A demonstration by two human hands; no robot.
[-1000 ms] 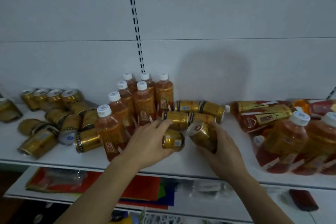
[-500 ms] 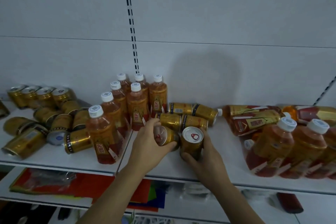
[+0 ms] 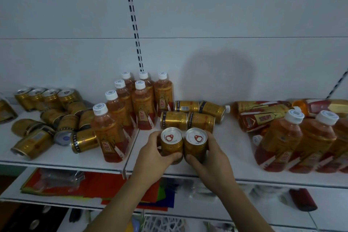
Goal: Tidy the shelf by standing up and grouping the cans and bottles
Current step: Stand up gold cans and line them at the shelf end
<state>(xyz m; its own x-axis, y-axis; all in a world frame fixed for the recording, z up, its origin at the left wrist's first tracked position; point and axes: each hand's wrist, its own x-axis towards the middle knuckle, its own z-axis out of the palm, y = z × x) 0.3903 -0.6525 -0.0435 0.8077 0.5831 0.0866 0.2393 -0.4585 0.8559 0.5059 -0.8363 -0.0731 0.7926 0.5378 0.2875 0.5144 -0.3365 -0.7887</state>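
Gripping one upright gold metal drink can each, the two hands meet near the front edge of the white metal shelf (image 3: pixel 216 170) in the head view; the left hand (image 3: pixel 150 158) has fingers and thumb curled round the left gold can with a silver pull-tab lid (image 3: pixel 171 144), and the right hand (image 3: pixel 211 158) is wrapped the same way round the right gold can (image 3: pixel 195 144); the two cans stand side by side, touching or nearly so; just behind them four more gold cans (image 3: pixel 194 114) lie on their sides in two rows; to the left of those stands a cluster of clear plastic bottles of amber drink with white caps (image 3: pixel 131 107), all upright; further left a jumble of gold cans (image 3: pixel 56 126) lies tipped over, with a row of four leaning at the back wall; on the right large bottles with white caps (image 3: pixel 301 137) stand at the front, with others lying flat behind them; a lower shelf (image 3: pixel 263 211) carries red and blue sheets (image 3: pixel 113 192) and a dark red oblong object (image 3: pixel 302 201).
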